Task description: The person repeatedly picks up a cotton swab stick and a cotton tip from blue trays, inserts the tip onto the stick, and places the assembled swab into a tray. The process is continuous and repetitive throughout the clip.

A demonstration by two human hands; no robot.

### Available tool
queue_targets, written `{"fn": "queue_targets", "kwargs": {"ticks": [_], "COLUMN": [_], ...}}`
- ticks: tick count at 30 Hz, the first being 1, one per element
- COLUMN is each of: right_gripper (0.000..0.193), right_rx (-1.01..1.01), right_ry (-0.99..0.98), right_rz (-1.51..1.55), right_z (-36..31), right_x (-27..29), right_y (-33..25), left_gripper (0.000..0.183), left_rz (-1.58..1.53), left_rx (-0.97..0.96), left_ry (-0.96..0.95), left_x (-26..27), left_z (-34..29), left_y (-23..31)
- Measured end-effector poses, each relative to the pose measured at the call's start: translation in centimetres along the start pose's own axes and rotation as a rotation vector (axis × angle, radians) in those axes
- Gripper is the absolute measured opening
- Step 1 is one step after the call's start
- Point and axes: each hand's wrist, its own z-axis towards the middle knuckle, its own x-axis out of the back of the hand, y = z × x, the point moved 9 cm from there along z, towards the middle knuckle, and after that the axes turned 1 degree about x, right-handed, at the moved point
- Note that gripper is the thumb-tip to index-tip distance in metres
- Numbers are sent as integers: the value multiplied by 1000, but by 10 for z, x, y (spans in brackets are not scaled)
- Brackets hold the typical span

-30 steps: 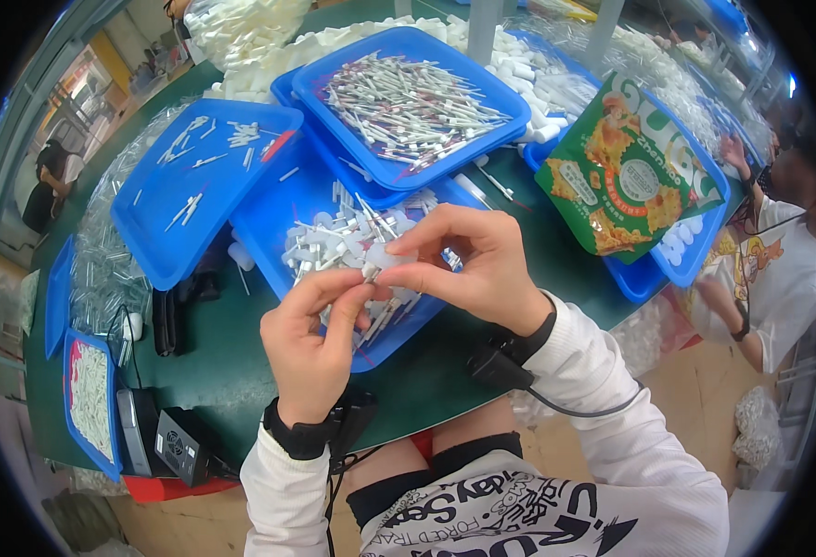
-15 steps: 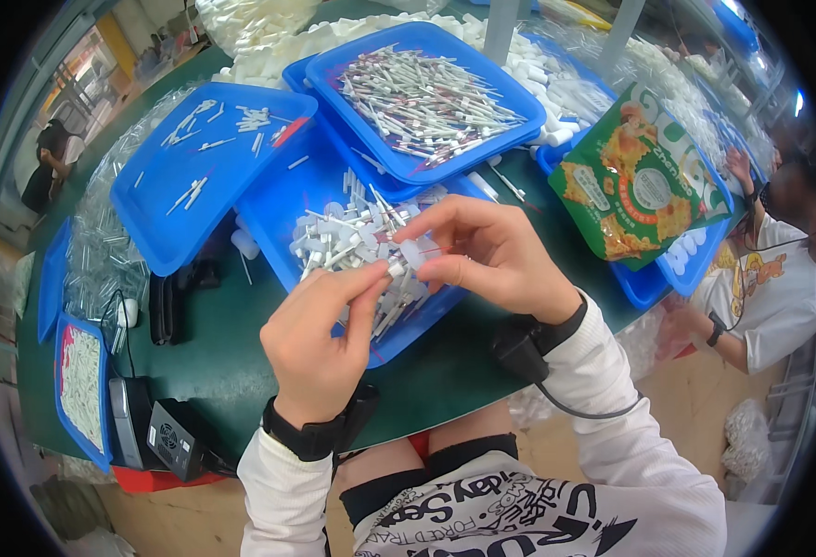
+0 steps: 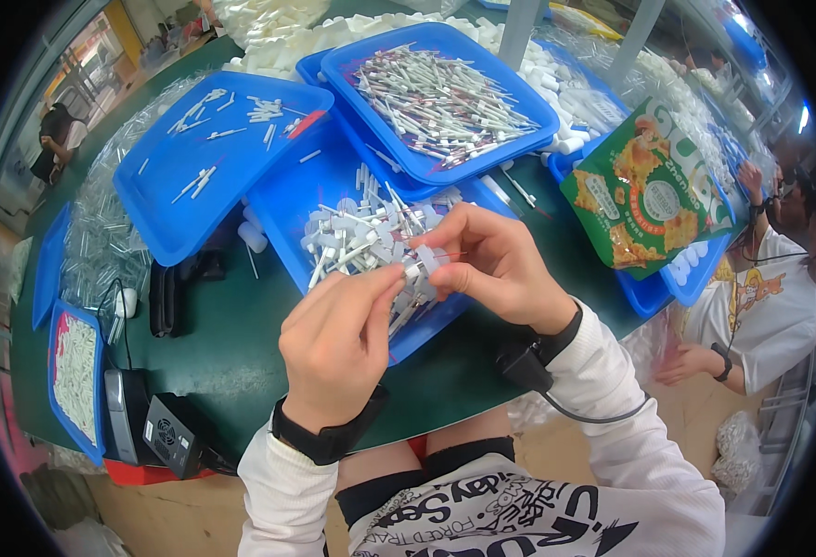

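Note:
Over a blue tray [image 3: 415, 345] of loose white parts, my two hands meet fingertip to fingertip. My left hand [image 3: 335, 336] is closed in a pinch on a small white cylindrical part [image 3: 411, 272]. Between thumb and index finger, my right hand [image 3: 510, 271] grips a translucent white flat piece [image 3: 429, 259], and a thin red strand sticks out beside it. The two pieces touch or nearly touch; whether they are joined I cannot tell. Below them lies a jumbled heap of white sticks with similar translucent pieces [image 3: 352, 237].
Behind stands a stacked blue tray [image 3: 545, 116] full of white sticks. A tilted blue tray [image 3: 162, 190] with a few sticks is at left, near clear tubes [image 3: 102, 246]. A green snack bag [image 3: 649, 190] rests at right, beside another person [image 3: 770, 278]. A black fan unit [image 3: 172, 436] sits front left.
The whole view has shifted slightly. Both hands keep their pinches over the tray, and the left fingers have drawn a little closer together.

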Motion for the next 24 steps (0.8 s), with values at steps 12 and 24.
{"fn": "queue_targets", "kwargs": {"ticks": [12, 24], "right_gripper": [25, 28], "right_rx": [72, 48], "right_ry": [2, -46], "right_rz": [-159, -364], "right_z": [2, 2], "right_x": [1, 2], "right_y": [-13, -21], "left_gripper": [24, 14], "left_rz": [92, -53], "left_rx": [-186, 219], "left_ry": [-5, -15], "left_x": [-2, -3], "left_z": [2, 0], "left_y": [14, -23]}}
